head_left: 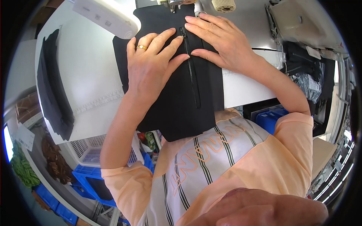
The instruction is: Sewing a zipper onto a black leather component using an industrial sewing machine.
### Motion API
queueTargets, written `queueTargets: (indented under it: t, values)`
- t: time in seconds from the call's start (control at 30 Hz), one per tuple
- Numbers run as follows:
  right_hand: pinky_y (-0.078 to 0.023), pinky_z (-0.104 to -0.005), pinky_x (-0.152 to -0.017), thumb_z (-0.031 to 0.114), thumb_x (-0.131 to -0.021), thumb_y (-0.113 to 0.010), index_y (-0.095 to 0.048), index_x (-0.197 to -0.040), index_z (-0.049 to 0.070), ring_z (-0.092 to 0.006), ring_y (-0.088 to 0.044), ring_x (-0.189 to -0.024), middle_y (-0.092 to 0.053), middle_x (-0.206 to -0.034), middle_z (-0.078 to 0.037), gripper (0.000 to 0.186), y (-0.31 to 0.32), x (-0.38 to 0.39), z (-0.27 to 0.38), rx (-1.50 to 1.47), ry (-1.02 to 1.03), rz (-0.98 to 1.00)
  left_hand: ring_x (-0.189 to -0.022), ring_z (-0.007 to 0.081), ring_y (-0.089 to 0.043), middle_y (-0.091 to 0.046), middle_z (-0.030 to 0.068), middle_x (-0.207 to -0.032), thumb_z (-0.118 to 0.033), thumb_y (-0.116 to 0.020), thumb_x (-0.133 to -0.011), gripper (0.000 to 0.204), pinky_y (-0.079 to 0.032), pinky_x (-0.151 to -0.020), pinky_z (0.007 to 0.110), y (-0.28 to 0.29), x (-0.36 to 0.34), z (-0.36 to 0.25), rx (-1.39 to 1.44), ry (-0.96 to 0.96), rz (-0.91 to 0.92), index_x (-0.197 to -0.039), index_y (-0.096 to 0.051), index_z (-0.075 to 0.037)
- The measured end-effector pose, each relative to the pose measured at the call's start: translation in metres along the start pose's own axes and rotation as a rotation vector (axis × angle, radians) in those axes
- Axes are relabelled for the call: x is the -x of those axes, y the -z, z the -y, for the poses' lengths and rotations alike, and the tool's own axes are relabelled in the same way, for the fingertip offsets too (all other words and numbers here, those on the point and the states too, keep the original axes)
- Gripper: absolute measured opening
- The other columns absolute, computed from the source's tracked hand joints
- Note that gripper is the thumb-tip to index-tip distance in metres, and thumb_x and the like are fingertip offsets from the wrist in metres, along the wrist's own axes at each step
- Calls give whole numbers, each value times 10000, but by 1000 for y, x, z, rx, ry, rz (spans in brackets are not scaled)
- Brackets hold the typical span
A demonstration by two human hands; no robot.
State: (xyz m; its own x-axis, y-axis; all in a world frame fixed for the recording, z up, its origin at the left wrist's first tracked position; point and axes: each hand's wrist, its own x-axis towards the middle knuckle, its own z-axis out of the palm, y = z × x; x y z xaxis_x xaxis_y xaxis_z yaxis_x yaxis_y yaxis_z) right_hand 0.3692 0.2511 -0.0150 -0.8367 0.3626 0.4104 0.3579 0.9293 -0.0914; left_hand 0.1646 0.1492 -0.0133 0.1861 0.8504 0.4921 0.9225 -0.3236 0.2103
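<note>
A black fabric panel lies on the white sewing table and hangs over its near edge toward me. A dark metal zipper runs down the panel, its slider near the top end. My left hand, with a gold ring, rests on the fabric left of the zipper, fingers spread and fingertips beside the slider. On the other side, my right hand lies flat on the cloth, fingers stretched out toward the zipper. The sewing machine's presser foot is just beyond the panel's far edge.
A white machine part or lamp juts over the table at the far left. Stacked black fabric pieces lie on the left of the table. Below stand a white basket and blue crates. Plastic-wrapped dark goods sit at right.
</note>
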Motion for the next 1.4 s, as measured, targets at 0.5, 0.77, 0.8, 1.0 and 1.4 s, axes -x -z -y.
queueTargets:
  t: [0.5, 0.77, 0.8, 1.0, 1.4]
  values:
    - [-558, -314, -781, 350, -883, -669, -563, -1332, 137, -237, -641, -1060, -592, -1324, -45, 509, -9, -23, -25, -46, 30, -53, -925, 183, -631, -683, 15, -1105, -308, -781, -740, 340, -485, -729, 334, -9, -23, 20, -50, -52, -86, -995, -737, -87]
    - [-546, -328, -840, 355, -868, -684, -583, -1309, 118, -237, -613, -1112, -616, -1287, -58, 510, -4, -24, -22, -10, -9, -8, -933, 199, -633, -694, 36, -1099, -284, -789, -732, 340, -513, -774, 340, -9, -25, 20, -17, -34, -87, -997, -739, -78]
    - [-541, -332, -858, 356, -866, -686, -587, -1304, 112, -237, -609, -1121, -621, -1278, -60, 511, -3, -25, -22, 18, 11, -21, -937, 201, -635, -695, 40, -1102, -282, -789, -733, 339, -517, -777, 339, -9, -25, 21, -3, -39, -85, -996, -739, -76]
    - [-474, -363, -891, 346, -844, -691, -657, -1140, 51, -256, -616, -991, -681, -1022, -86, 420, -9, -30, -28, -20, 37, -138, -937, 207, -640, -698, 43, -1109, -288, -791, -729, 344, -528, -773, 329, -10, -27, 20, 8, -49, -79, -994, -740, -75]
    - [-467, -442, -915, 295, -921, -581, -625, -1086, 62, -346, -610, -1014, -656, -1063, -176, 289, -48, -57, -85, -284, -170, 143, -919, 202, -639, -697, 29, -1100, -331, -784, -736, 371, -516, -733, 337, -10, -25, 22, 3, -62, -87, -1005, -737, -81]
